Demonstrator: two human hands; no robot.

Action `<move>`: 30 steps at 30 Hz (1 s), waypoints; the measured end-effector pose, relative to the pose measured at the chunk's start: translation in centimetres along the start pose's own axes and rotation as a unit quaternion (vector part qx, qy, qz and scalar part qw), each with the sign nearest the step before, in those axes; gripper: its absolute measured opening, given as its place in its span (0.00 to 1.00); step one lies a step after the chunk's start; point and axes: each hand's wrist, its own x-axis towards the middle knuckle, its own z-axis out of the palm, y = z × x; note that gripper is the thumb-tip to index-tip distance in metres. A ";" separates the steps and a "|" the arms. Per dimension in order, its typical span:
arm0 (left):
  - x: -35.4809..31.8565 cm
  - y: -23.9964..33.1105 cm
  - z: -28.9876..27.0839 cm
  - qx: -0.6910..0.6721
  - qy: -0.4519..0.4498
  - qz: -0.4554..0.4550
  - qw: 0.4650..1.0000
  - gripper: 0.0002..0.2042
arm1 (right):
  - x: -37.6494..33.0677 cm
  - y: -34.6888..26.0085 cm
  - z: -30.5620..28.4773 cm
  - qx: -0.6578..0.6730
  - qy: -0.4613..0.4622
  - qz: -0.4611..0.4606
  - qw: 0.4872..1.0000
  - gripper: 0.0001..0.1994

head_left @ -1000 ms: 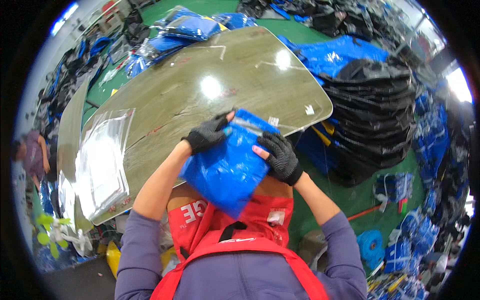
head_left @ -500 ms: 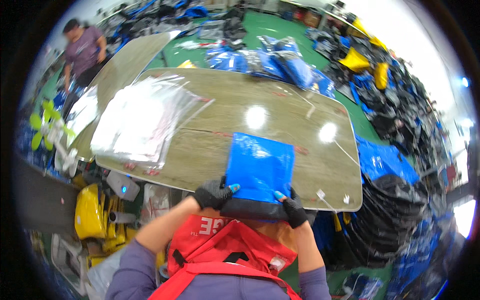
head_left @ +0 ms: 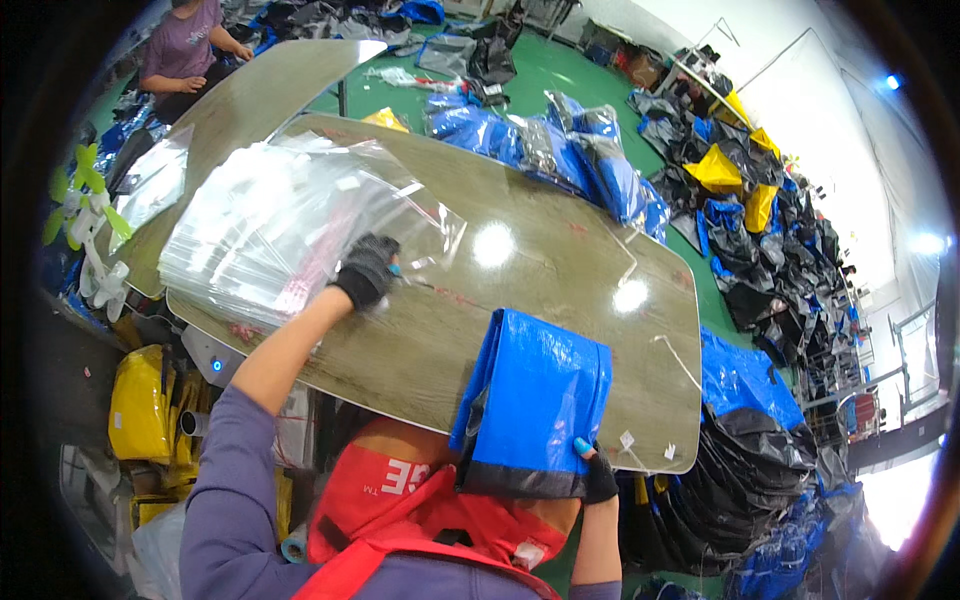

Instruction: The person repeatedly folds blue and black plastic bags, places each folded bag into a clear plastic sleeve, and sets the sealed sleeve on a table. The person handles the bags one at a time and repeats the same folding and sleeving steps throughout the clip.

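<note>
My right hand, in a black glove, grips the lower right corner of a folded blue tarp piece with a black lower band. Its thumb lies on top; the fingers are hidden underneath. The piece overhangs the table's near edge, tilted. Out to the left, my left hand, also gloved, is at the right side of a stack of clear plastic bags. Its fingers are curled at a clear plastic bag whose corner spreads to the right over the table.
The wood-patterned table has packed blue bundles at its far edge. Black and blue sheets hang at the right, yellow pieces lie lower left. A co-worker sits far left, beyond a small green fan.
My left hand has let go of the blue tarp piece and moved up and left to the clear bags. The right hand still holds the piece, now tilted. The view has shifted.
</note>
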 end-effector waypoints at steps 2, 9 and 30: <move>-3.6 5.5 0.4 -0.067 0.008 0.045 0.997 0.14 | -0.4 0.2 -0.5 -0.025 0.049 0.021 0.998 0.38; -9.6 11.2 1.3 -0.197 -0.108 -0.003 0.974 0.15 | -3.8 -2.7 -0.4 -0.053 0.026 -0.063 0.996 0.37; -7.3 11.3 0.7 -0.326 -0.060 -0.041 0.943 0.03 | -4.3 -5.3 1.8 -0.142 -0.042 0.034 0.988 0.34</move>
